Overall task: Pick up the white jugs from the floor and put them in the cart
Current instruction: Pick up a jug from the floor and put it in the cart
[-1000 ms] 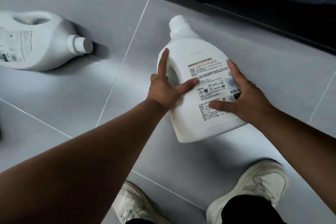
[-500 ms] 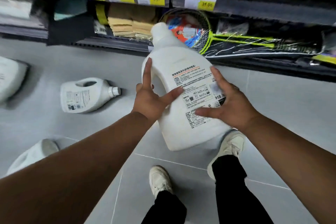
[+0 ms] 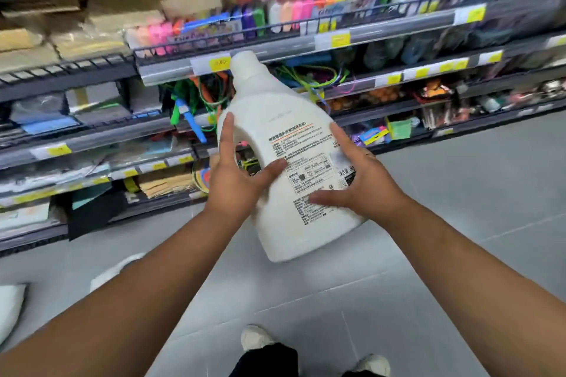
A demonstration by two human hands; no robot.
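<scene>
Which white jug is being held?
The labelled white plastic jug, held between left hand and right hand; the other white jug lies on the grey floor.

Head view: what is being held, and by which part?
The white jug, in both hands: the left hand grips its handle, thumb across the front; the right hand presses against the side by the label.
</scene>
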